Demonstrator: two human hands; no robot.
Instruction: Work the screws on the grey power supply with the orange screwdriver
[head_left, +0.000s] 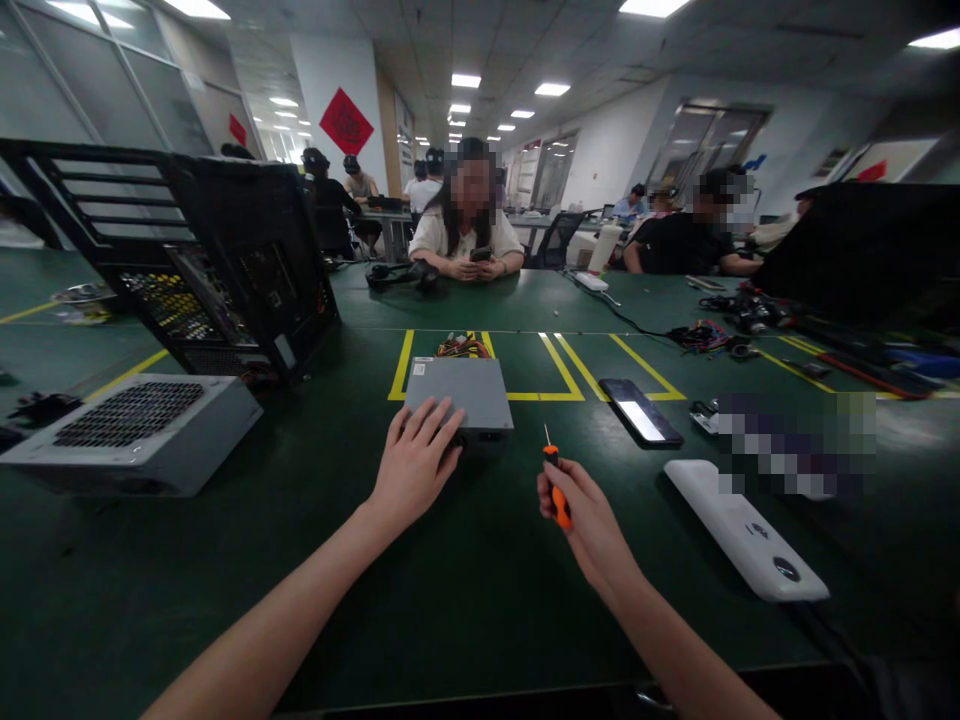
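Note:
A grey computer power supply (480, 392) lies on the green table (465, 600), with a bundle of coloured cables (461, 346) at its far side. My left hand (418, 450) rests on its near left part, fingers stretched out over the top face. To the right of the box, my right hand (589, 510) is closed around the handle of an orange and black screwdriver (558, 495). The thin shaft points up and away, apart from the power supply.
An open black computer case (247, 270) stands at left behind a second power supply (172, 440). To the right lie a smartphone (641, 412) and a white power bank (742, 530). A person (469, 225) sits across the table holding a phone. Cables (705, 338) lie farther right.

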